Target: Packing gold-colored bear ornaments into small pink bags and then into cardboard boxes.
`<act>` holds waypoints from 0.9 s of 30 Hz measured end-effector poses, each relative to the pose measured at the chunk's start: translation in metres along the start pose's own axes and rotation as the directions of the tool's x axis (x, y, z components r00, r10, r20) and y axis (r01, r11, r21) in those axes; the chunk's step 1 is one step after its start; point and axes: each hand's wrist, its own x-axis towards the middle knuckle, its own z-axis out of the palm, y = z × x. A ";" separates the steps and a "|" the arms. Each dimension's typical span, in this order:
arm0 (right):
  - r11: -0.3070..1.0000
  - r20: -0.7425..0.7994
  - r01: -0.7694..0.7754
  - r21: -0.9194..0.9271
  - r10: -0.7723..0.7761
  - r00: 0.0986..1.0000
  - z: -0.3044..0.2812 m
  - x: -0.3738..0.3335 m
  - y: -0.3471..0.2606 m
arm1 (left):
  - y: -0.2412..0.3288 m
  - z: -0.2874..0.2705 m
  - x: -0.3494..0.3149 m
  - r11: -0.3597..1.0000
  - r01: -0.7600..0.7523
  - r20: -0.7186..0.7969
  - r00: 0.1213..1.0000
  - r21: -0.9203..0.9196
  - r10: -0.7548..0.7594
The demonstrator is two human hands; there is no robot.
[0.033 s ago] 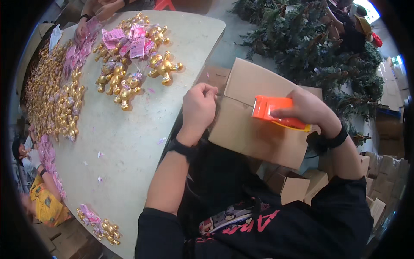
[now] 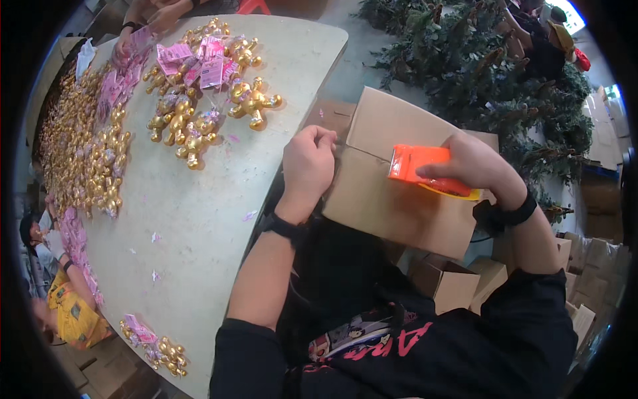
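Note:
A brown cardboard box point(image 2: 392, 199) lies in front of me with its top flaps folded down, a seam running between them. My right hand point(image 2: 468, 163) is wrapped round an orange tape dispenser point(image 2: 420, 163), held over the box top. A yellow part shows along the dispenser's lower edge. At the left edge of the box, by the seam, my left hand point(image 2: 309, 163) is closed with thumb and fingers curled together. Whatever it may pinch is hidden.
The pale table point(image 2: 199, 246) on my left bears gold bear figures point(image 2: 252, 103) with pink cards point(image 2: 211, 72) and a large gold heap point(image 2: 80, 139). Other people's hands work at its far and left edges. Green artificial branches point(image 2: 458, 73) stand beyond the box; open cartons point(image 2: 448, 286) sit below right.

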 end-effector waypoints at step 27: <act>0.984 0.037 -0.159 -0.084 0.163 0.986 -0.005 0.000 -0.026 | -0.022 0.027 0.011 0.992 -0.042 0.099 0.995 0.117 0.031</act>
